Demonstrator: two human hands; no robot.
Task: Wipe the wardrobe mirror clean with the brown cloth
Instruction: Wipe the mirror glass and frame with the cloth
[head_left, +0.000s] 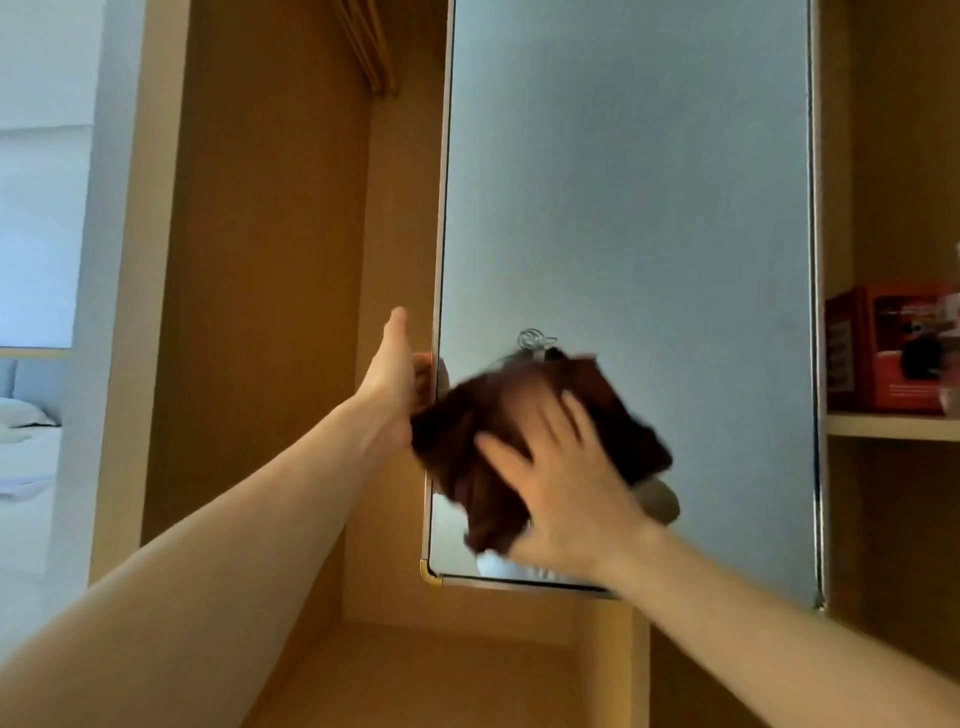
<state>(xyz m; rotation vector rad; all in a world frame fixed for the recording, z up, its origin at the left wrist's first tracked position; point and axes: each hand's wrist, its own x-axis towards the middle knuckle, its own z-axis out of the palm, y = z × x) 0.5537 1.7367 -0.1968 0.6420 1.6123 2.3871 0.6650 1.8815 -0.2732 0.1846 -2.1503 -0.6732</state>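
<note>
your flat right hand (566, 493) presses the brown cloth (467, 415) on the mirror (623, 182), your left hand (397, 379) grips its edge, and the print on the red box (883, 348) is blurred.

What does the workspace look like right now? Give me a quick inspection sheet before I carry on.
Surface: mirror on the wardrobe door, hazy grey; lower left part under the cloth.
Job's things: brown cloth, bunched, against the mirror, blurred.
Clutter: red box on the shelf at right.
Hands: right hand presses the cloth with spread fingers; left hand grips the mirror's left edge.
Cables: none for sure; a small wiry loop shows just above the cloth, unclear what.
Surroundings: wooden wardrobe interior; bed at far left.
</note>
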